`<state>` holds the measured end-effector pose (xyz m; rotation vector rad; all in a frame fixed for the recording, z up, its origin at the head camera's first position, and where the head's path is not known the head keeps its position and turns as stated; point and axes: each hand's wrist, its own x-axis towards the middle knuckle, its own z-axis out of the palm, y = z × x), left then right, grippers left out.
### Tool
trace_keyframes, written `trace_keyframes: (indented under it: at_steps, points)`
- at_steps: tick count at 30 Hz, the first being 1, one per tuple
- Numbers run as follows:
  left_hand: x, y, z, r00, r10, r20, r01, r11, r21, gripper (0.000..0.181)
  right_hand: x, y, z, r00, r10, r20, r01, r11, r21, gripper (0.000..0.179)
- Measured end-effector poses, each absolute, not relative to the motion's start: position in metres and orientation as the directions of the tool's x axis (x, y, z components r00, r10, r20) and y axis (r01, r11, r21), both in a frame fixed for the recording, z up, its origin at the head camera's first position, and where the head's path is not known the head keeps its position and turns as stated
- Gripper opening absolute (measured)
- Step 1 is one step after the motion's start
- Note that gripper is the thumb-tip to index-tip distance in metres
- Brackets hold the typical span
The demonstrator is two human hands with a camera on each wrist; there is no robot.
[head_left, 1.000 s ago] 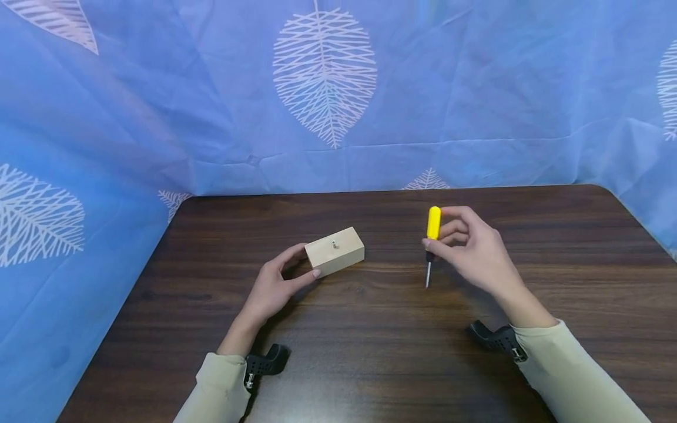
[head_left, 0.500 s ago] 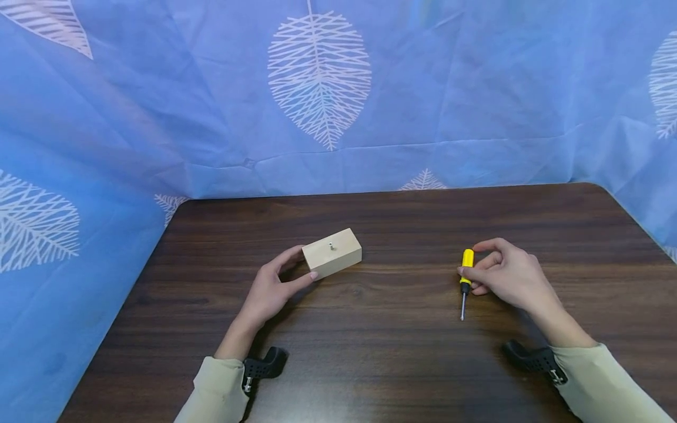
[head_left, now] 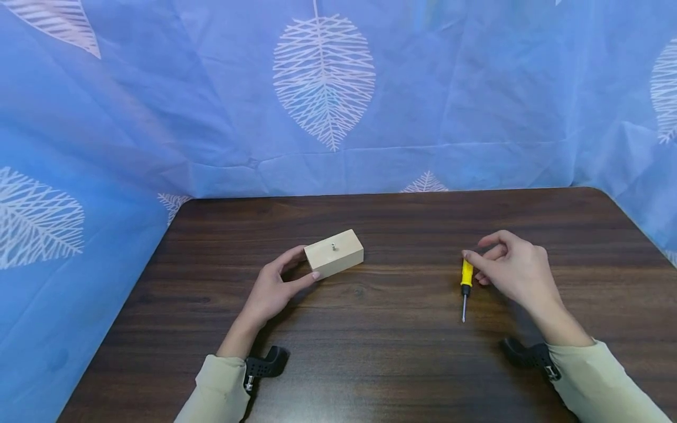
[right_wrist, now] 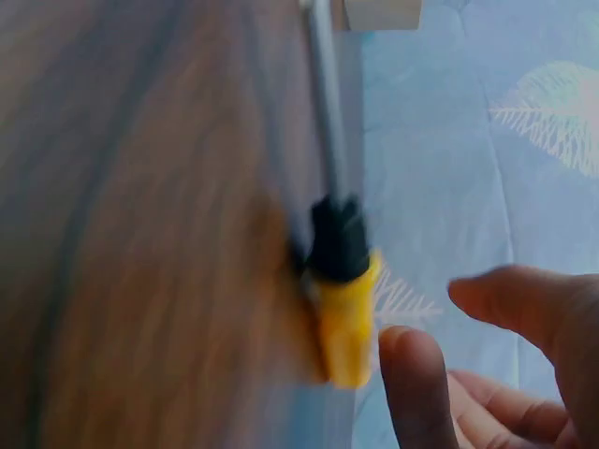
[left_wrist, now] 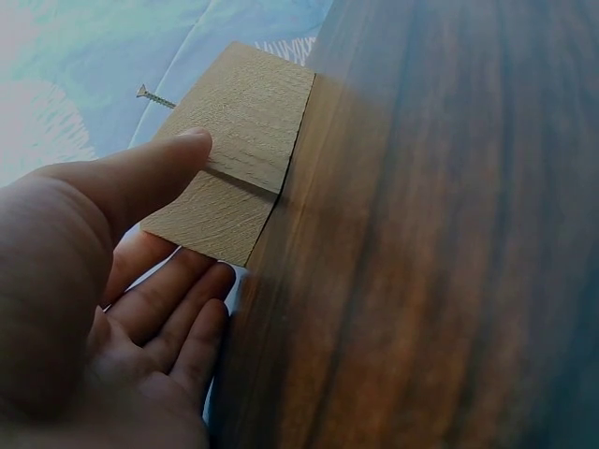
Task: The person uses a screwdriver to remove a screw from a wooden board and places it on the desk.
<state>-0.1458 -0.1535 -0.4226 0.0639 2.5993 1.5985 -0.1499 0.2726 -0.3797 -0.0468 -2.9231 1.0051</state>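
A pale wooden block (head_left: pixel 338 258) rests on the table, with a screw (head_left: pixel 334 247) standing up out of its top face. My left hand (head_left: pixel 272 291) holds the block's left end between thumb and fingers; the left wrist view shows the thumb (left_wrist: pixel 150 178) on its side and the screw (left_wrist: pixel 154 96) jutting out. On the right lies a screwdriver (head_left: pixel 466 282) with a yellow handle and black collar, its tip toward me. Just above the handle is my right hand (head_left: pixel 515 267), its thumb and index finger apart and not gripping it, as the right wrist view shows beside the screwdriver (right_wrist: pixel 346 323).
The dark wood-grain table (head_left: pixel 381 352) has its far edge against a blue cloth (head_left: pixel 222 106) with white leaf patterns. A black wrist mount (head_left: pixel 267 363) is on the left forearm, and another black mount (head_left: pixel 529 357) on the right.
My right hand has moved right and toward me, lowered the screwdriver onto the table and let go of it. The left hand and the block have stayed in place.
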Motion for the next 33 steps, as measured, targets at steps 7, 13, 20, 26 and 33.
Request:
trace_keyframes:
  at_steps: [7, 13, 20, 26, 33]
  points:
    - [-0.146, -0.157, -0.424, -0.995, 0.085, -0.051, -0.006, 0.460, 0.888, 0.065, -0.152, 0.236, -0.371, -0.989, -0.047, 0.142, -0.133, 0.711, -0.691, 0.026]
    - [-0.146, -0.158, -0.424, -0.995, 0.082, -0.049, -0.006, 0.457, 0.889, 0.066, -0.168, 0.182, -0.359, -0.980, -0.142, 0.140, -0.196, 0.561, -0.804, 0.014]
    - [-0.146, -0.155, -0.424, -0.996, 0.076, -0.048, -0.009, 0.446, 0.895, 0.064, -0.176, 0.120, -0.362, -0.955, -0.248, 0.163, -0.272, 0.511, -0.816, 0.012]
    - [-0.144, -0.151, -0.424, -0.995, 0.086, -0.040, 0.001, 0.429, 0.903, 0.062, -0.181, 0.087, -0.368, -0.954, -0.259, 0.152, -0.262, 0.468, -0.844, 0.016]
    - [-0.144, -0.148, -0.424, -0.995, 0.091, -0.030, 0.010, 0.413, 0.911, 0.063, -0.184, 0.076, -0.371, -0.962, -0.234, 0.143, -0.246, 0.508, -0.826, 0.015]
